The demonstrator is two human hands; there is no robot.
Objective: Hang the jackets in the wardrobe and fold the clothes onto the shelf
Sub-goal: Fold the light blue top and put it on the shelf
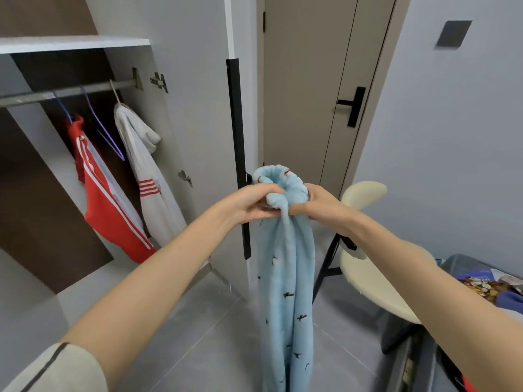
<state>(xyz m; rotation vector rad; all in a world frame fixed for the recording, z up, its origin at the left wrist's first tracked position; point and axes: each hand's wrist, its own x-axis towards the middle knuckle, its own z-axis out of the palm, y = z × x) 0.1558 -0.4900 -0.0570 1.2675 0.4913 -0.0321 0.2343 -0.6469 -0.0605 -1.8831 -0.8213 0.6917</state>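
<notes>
A light blue fleece garment (288, 292) with small dark prints hangs down in front of me, bunched at its top. My left hand (254, 202) and my right hand (317, 206) both grip that bunched top at chest height, close together. The open wardrobe (175, 114) is at the left. On its rail (65, 93) hang a red jacket with white stripes (110, 202) and a white jacket with red stripes (147, 176). An empty purple hanger (104, 131) hangs between them. A white shelf (73, 43) sits above the rail.
The wardrobe door with a long black handle (239, 157) stands open just left of the garment. A closed beige room door (319, 89) is behind. A cream chair (370, 267) stands at the right, with more clothes (492, 287) piled at the right edge.
</notes>
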